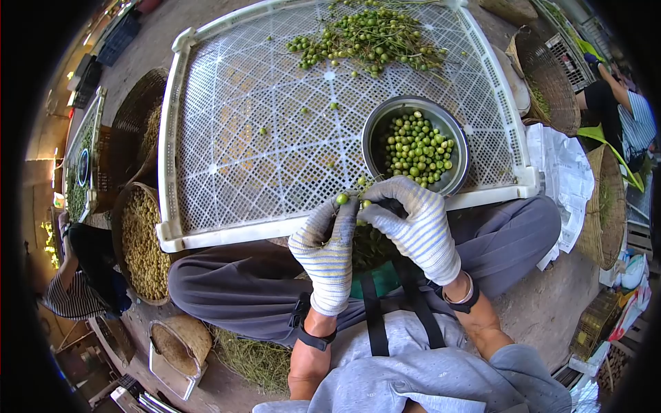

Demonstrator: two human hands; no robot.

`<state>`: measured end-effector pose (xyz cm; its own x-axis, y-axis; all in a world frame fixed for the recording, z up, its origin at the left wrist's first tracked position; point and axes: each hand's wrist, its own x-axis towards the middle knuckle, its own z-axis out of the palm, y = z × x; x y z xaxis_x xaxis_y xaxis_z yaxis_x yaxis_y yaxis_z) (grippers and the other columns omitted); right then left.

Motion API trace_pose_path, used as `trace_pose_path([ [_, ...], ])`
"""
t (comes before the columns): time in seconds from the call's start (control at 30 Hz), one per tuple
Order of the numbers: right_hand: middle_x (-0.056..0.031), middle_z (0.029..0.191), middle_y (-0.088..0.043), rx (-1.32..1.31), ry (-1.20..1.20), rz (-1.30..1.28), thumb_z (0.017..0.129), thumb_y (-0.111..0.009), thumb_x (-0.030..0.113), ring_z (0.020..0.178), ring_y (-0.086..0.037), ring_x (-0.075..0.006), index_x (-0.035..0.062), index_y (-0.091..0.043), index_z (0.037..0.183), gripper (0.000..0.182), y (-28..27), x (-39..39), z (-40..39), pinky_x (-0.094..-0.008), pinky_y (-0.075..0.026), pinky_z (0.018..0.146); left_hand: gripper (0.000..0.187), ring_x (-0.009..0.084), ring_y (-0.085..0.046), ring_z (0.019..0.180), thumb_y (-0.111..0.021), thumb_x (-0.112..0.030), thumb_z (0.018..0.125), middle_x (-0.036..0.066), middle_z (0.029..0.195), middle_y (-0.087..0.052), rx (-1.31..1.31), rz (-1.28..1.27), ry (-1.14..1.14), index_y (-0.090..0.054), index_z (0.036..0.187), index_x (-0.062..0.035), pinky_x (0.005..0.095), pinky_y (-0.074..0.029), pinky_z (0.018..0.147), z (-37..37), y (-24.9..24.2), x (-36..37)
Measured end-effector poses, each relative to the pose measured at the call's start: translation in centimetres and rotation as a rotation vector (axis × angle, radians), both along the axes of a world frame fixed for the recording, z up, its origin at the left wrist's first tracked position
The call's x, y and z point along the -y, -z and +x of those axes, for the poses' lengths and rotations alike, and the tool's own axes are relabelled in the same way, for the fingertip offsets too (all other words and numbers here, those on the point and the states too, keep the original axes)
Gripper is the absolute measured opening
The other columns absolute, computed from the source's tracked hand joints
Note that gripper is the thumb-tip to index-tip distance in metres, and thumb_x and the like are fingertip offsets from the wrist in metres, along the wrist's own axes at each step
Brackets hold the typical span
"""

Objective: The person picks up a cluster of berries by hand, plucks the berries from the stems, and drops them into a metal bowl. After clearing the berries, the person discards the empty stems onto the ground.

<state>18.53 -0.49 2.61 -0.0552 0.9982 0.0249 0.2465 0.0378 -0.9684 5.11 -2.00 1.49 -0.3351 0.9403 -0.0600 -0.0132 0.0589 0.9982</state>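
Head view: two gloved hands meet over the person's lap, working a sprig of small green berries. The left hand (328, 251) pinches a berry (341, 199) at its fingertips; the right hand (415, 224) curls over the sprig (365, 204), most of which is hidden under the fingers, so how many berries it carries cannot be told. A dark bundle below the hands, between the knees, is too shadowed to make out.

Just beyond the right hand sits one steel bowl (458, 148), holding loose green berries. It rests on a white mesh tray (241, 138) that stretches away from both hands. At the tray's far edge lies a heap of berries on stalks (365, 38), partly cut off by the frame, with a few strays on the mesh between.

Left of the left hand, a woven basket (122, 206) holds pale yellowish fruit. Right of the right hand stand two more baskets (558, 89), contents hard to see. Other people sit at both edges, largely cut off.
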Motion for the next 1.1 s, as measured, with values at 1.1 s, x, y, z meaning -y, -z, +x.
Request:
trace_pose_path([
  [1.1,-0.0089,0.087,-0.067,0.031,-0.036,0.129,0.085,-0.071,0.01,0.077,-0.065,-0.0165,0.0019,-0.064,0.097,0.016,0.8,-0.3,0.6,-0.0283,-0.052,0.07,0.025,0.0186,-0.065,0.061,-0.076,-0.003,0.077,0.011,0.077,-0.07,-0.655,0.305,0.155,-0.073,0.101,-0.0063,0.027,-0.049,0.058,-0.7,1.0,-0.2],
])
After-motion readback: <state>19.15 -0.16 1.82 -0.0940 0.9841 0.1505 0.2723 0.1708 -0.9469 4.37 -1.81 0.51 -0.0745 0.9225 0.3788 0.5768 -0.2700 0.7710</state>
